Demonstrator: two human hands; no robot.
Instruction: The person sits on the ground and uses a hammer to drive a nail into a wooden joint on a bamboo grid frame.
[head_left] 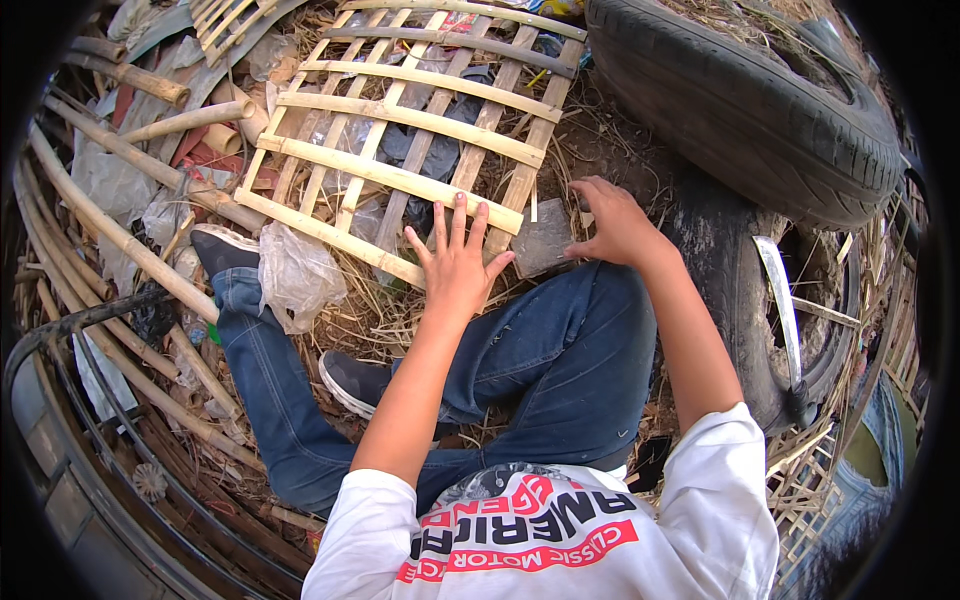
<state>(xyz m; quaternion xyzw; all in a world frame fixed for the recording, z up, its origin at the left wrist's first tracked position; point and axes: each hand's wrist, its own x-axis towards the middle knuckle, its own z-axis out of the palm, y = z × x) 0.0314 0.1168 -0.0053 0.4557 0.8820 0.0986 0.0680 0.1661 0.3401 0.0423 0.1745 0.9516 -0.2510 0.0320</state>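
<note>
A lattice of split bamboo slats (385,177) lies on the ground in front of me, its pale strips crossing in open squares. My left hand (456,256) rests on its near edge with the fingers spread over the slats. Off the lattice's near right corner, my right hand (612,226) hovers with thumb and fingers apart and nothing between them. Below that corner sits a grey block (543,238), close to the right thumb; part of it is hidden by the lattice.
A large tyre (740,110) leans at the upper right, with another tyre (715,300) below it. A curved blade (780,300) stands on that one. Bamboo poles (130,235) and plastic scraps (298,275) litter the left. A dark metal frame (75,320) is at far left.
</note>
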